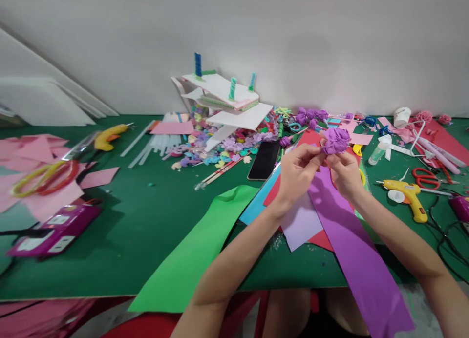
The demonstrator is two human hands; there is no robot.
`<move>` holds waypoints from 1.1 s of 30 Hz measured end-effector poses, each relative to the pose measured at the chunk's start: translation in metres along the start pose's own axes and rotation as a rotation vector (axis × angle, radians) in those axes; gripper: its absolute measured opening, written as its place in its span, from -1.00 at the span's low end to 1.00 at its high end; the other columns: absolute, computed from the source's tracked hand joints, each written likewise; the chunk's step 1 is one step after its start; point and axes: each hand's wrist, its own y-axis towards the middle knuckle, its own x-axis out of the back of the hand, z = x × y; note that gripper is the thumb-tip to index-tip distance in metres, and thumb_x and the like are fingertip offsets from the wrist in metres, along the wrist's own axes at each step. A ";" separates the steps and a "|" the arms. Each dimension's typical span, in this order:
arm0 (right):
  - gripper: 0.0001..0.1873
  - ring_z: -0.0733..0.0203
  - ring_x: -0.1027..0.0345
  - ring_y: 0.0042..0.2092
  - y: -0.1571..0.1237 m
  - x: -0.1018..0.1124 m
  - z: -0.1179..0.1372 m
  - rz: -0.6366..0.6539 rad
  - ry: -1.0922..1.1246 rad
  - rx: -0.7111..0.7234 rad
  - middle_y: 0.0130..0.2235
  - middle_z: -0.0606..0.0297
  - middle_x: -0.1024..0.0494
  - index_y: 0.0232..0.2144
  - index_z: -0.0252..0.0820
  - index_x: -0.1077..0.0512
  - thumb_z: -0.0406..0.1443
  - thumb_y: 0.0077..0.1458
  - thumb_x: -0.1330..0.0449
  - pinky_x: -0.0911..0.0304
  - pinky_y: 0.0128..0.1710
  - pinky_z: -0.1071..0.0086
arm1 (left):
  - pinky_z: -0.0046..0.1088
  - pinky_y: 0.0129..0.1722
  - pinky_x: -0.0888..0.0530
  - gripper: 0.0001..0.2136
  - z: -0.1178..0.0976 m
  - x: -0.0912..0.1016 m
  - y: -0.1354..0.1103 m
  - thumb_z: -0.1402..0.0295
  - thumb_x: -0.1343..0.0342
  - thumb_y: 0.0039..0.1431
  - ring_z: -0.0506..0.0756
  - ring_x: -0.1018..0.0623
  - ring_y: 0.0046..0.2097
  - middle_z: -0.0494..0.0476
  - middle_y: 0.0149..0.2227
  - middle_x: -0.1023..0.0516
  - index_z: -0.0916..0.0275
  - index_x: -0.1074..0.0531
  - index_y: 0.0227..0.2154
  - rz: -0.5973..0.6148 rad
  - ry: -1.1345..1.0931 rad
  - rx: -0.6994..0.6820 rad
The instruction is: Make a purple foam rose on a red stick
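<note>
Between the fingers of both hands is a crumpled purple paper flower (336,140), raised above the table. My left hand (301,169) pinches it from the left and below; my right hand (343,171) pinches its lower right side. From below the hands a long purple paper strip (351,230) runs down past the table's front edge; whether it joins the flower is hidden by my fingers. Beneath lie a pale lilac sheet (301,223), red paper (271,195) and blue paper (256,207). A green paper strip (201,245) stretches to the left of my left forearm.
A yellow glue gun (408,194) and red-handled scissors (427,178) lie at right, near a glue bottle (379,150). Behind are a black phone (264,159), foam flowers (230,145) and a white tiered board model (234,114). A purple power strip (58,228) sits at left.
</note>
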 end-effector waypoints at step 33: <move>-0.90 0.09 -0.20 0.15 0.001 0.002 0.072 0.550 -0.591 0.603 -0.07 0.40 -0.52 -0.44 0.13 -0.55 -0.23 0.05 -0.23 -0.10 0.16 0.01 | -0.40 -0.46 -0.49 -0.72 0.001 0.042 0.014 0.14 -0.31 -0.12 0.07 -0.54 -0.45 0.15 -0.50 -0.54 0.24 -0.44 -0.63 0.667 -0.273 0.185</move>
